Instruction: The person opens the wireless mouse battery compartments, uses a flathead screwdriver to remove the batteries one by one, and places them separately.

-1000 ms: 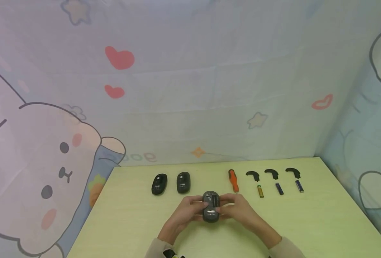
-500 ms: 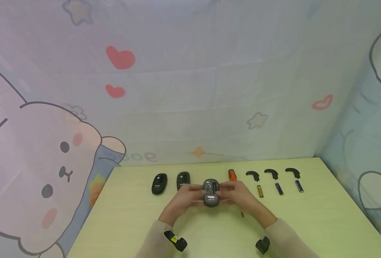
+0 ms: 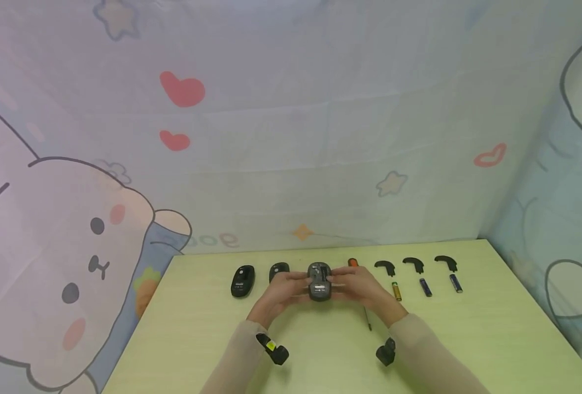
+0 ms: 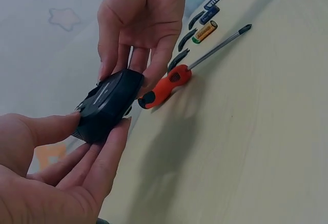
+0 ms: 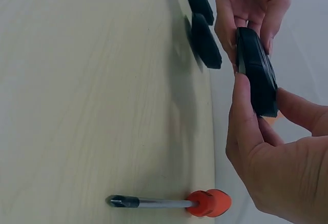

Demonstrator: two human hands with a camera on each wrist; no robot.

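Observation:
A dark computer mouse [image 3: 319,290] is raised off the table between both hands, its underside facing up. An uncovered battery slot [image 3: 324,272] and a pale label show on that underside. My left hand [image 3: 283,291] pinches one long side, thumb on the underside and fingers beneath. The right hand [image 3: 364,287] grips the opposite side the same way. From the left wrist view, the mouse [image 4: 114,106] appears tilted, well above its shadow on the tabletop. In the right wrist view both hands meet around the mouse [image 5: 256,75].
Two more mice, a left one [image 3: 243,281] and one partly behind my left hand [image 3: 278,268], lie upside down. A red-and-black screwdriver [image 4: 166,88] lies beneath the right arm. Farther right are three curved black covers [image 3: 416,265] with three batteries [image 3: 426,287]. A printed cloth [image 3: 291,137] hangs behind the table.
Both hands have carried the mouse up and away from the body, toward the table's far edge. They now overlap one resting mouse and the screwdriver handle in the head view.

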